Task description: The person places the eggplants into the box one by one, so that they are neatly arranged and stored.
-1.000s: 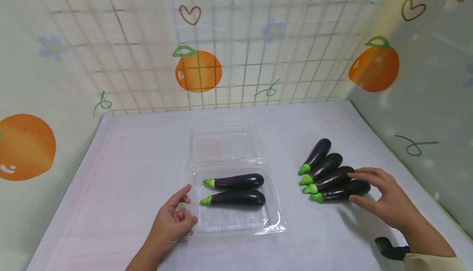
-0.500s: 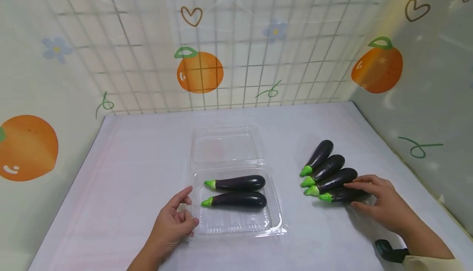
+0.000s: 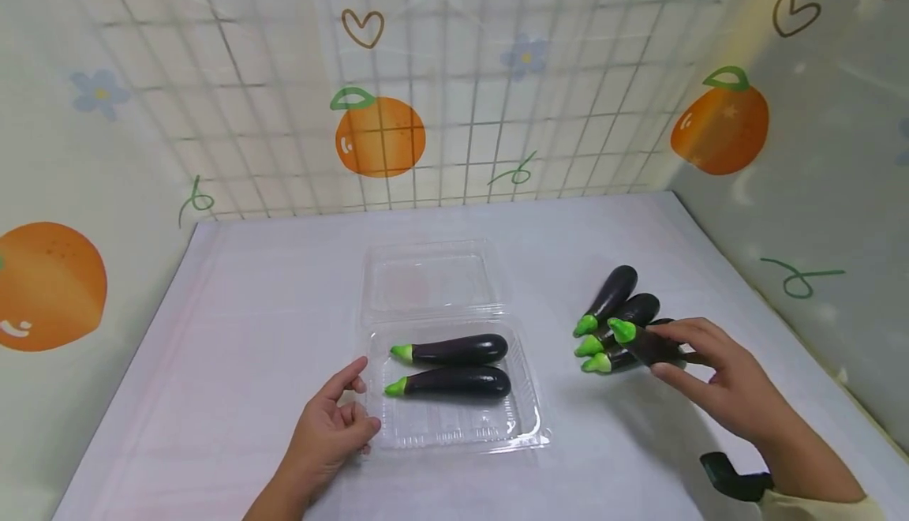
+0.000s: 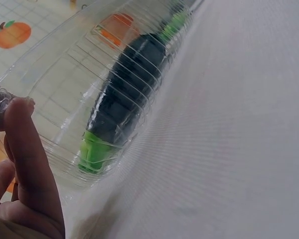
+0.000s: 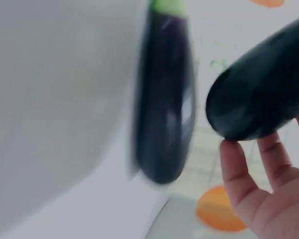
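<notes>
My right hand (image 3: 731, 383) holds a small dark eggplant (image 3: 652, 346) between thumb and fingers, raised above the others, green stem end pointing up and left. In the right wrist view the fingertips are at the blunt end of this eggplant (image 5: 264, 94), with another eggplant (image 5: 164, 99) beside it. A clear plastic clamshell container (image 3: 426, 430) lies open, with two eggplants (image 3: 461, 350) side by side in its base, stems to the left. My left hand (image 3: 332, 426) grips the container's left rim; in the left wrist view its finger (image 4: 25, 129) is right at the rim.
Three eggplants remain fanned on the right of the white table (image 3: 277, 308), the nearest one (image 3: 616, 361) partly covered by the held one. The clear lid (image 3: 429, 284) lies flat behind the base. Curtained walls printed with oranges (image 3: 380, 138) enclose the back and sides.
My right hand has taken hold of the nearest eggplant of the fanned group and lifted it up, with its stem end tilting upward. The left hand and the container have stayed in place.
</notes>
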A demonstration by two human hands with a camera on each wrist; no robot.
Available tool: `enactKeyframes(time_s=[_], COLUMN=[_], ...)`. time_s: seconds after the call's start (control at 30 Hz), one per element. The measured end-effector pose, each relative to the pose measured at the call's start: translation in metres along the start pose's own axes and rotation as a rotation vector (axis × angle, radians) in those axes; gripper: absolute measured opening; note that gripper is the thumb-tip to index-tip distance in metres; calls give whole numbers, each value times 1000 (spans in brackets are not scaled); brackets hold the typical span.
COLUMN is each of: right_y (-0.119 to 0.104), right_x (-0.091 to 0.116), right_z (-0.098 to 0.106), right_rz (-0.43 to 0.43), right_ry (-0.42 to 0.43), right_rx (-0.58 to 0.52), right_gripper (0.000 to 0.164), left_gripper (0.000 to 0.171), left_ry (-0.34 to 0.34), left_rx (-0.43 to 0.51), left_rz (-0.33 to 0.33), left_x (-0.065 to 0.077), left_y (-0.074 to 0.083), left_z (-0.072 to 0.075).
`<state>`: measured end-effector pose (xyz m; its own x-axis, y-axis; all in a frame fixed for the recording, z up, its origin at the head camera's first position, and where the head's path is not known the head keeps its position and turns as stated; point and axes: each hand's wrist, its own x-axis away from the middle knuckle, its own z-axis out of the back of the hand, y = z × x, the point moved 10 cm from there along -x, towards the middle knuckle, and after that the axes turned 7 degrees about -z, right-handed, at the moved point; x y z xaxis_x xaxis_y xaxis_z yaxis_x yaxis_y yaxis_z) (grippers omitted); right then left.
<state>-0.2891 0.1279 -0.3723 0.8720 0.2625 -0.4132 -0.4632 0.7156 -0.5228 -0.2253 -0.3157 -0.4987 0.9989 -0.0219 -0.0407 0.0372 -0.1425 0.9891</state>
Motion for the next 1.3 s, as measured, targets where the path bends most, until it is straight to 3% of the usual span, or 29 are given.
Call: enactKeyframes(time_s=[0.23,0.43,0.93,1.1,1.3], right_y=[-51,-82,-130,-149,-163], right_x=[-17,-29,-57,-59,-57], right_z=[-3,-19,-49,-61,-89], right_rz=[79,117,69,95,93], right_ry=[79,57,33,-8,-166], right_rx=[-99,-155,-122,-135,-179], right_gripper=[64,62,51,48,44], left_gripper=[85,84,75,74,74], left_ry=[8,13,39,33,25], left_rx=[23,28,-42,-52,-24], left_rz=[16,25,24,1,-3], left_x=[0,0,-1,0,0], left_y=[0,0,3,5,3], left_z=[0,0,3,4,4])
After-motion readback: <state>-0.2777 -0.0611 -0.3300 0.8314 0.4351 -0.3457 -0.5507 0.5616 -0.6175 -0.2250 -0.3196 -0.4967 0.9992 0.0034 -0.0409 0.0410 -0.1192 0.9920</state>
